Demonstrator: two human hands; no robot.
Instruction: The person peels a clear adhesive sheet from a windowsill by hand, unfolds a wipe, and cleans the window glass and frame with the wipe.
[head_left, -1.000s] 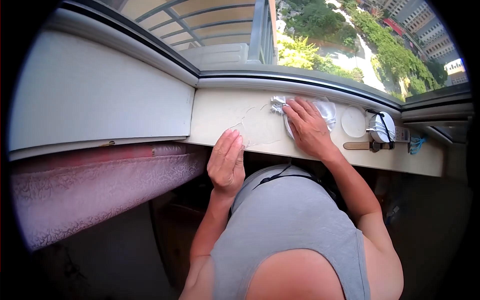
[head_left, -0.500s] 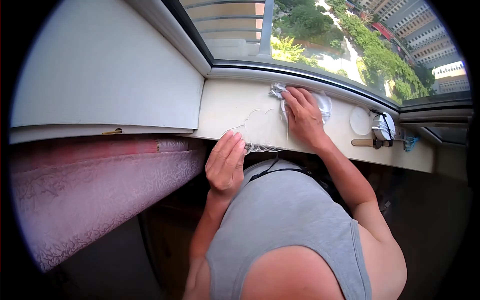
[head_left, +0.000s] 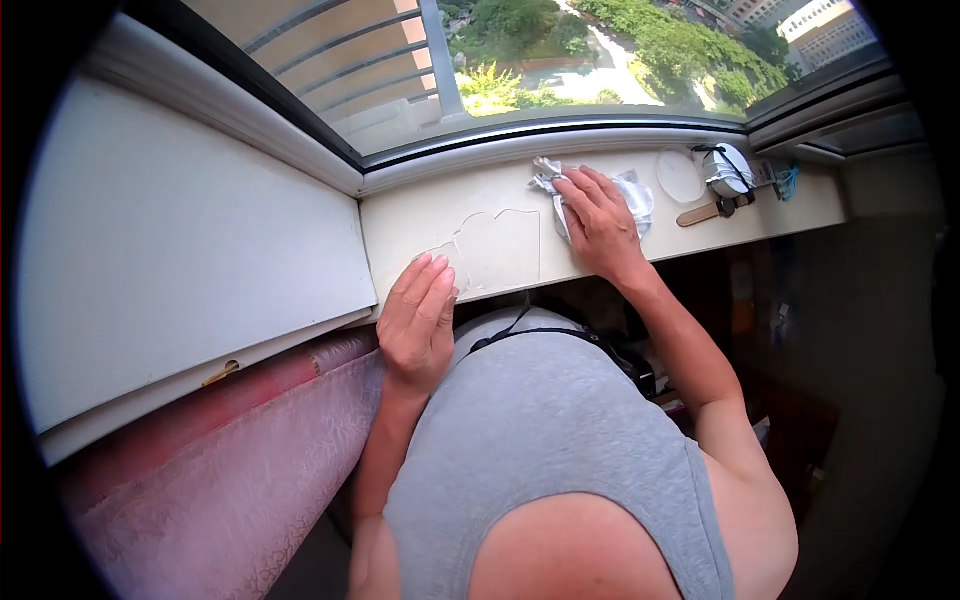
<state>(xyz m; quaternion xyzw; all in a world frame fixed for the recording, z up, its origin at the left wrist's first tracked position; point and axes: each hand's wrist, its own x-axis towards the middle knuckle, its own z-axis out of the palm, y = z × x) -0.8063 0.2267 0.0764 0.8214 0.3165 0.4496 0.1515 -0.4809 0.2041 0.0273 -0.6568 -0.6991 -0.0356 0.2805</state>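
Observation:
A clear thin sheet with a scalloped edge (head_left: 500,250) lies along the front of the windowsill, its outline just visible. My left hand (head_left: 418,315) is at the sheet's left end, fingers held together over its edge; the thumb is mostly hidden. Farther right, my right hand (head_left: 603,225) has its fingers curled down on a crumpled, shiny white-silver piece (head_left: 632,200), which looks like a cloth or wrapper. Part of that piece bunches up past the fingertips, and the palm covers its middle.
On the sill's right end are a clear round disc (head_left: 681,175), a white rounded item with a black strap (head_left: 728,170), a brown strip (head_left: 699,215) and a blue cord (head_left: 788,183). The window frame (head_left: 560,133) borders the back. A pink patterned cloth (head_left: 240,480) hangs at left.
The view has turned and shifted. The clear sheet, tilted at the sill's edge before, now appears flatter on the sill. My right hand stays on the crumpled piece.

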